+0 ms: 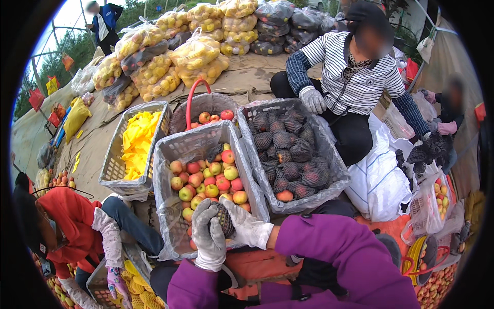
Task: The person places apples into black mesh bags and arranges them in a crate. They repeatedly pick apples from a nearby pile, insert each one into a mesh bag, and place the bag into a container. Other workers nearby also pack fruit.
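Note:
Both my hands wear pale, soiled work gloves and meet over the near edge of a lined crate [165,206]. Between them is an apple in a black foam net [225,220]. My left hand [208,237] wraps round one side of it, and the fingers of my right hand [247,225] close on the other side. Loose red and green-yellow apples [211,180] fill the crate just beyond. To the right, a second lined crate [303,205] holds apples in black nets [290,144].
Left stands a crate of yellow foam nets [138,147]; behind is a red-handled basket [190,105]. Co-workers sit at right [345,77] and lower left [72,226]. A white sack [378,180] lies right. Bagged apples [200,56] are stacked at the back.

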Demonstrator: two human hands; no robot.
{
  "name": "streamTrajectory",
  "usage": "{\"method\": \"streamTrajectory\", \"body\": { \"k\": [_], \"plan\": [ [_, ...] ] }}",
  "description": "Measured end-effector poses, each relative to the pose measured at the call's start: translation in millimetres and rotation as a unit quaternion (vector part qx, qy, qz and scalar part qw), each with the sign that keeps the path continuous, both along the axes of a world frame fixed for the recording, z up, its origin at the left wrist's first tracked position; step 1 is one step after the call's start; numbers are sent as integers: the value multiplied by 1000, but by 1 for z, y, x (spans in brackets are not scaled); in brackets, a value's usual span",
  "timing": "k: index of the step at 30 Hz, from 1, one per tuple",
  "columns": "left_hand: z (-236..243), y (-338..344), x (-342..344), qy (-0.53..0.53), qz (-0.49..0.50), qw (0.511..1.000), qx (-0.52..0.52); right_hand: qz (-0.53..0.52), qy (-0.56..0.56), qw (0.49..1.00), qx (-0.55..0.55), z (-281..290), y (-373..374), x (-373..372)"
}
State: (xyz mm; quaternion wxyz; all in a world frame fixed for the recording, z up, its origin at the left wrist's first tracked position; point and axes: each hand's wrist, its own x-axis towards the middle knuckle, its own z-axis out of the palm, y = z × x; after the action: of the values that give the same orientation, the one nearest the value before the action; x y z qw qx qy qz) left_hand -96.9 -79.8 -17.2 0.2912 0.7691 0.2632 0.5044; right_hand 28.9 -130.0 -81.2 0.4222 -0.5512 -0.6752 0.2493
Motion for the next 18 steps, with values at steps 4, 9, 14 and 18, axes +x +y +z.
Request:
{"method": "streamTrajectory", "body": {
  "k": [4, 9, 14, 18],
  "plan": [
    [0, -4, 11, 57, -45, 997, 39, -71, -18, 997, 2, -33, 3, 25],
    [-21, -12, 1, 155, -50, 985, -64, -205, 131, 969, -54, 34, 10, 87],
    [-2, -8, -5, 169, -82, 981, -51, -379, 162, 907, -89, -28, 24, 196],
    [-1, -16, -10, 254, -164, 953, -2, -379, -149, 868, -286, -48, 9, 211]
  ]
}}
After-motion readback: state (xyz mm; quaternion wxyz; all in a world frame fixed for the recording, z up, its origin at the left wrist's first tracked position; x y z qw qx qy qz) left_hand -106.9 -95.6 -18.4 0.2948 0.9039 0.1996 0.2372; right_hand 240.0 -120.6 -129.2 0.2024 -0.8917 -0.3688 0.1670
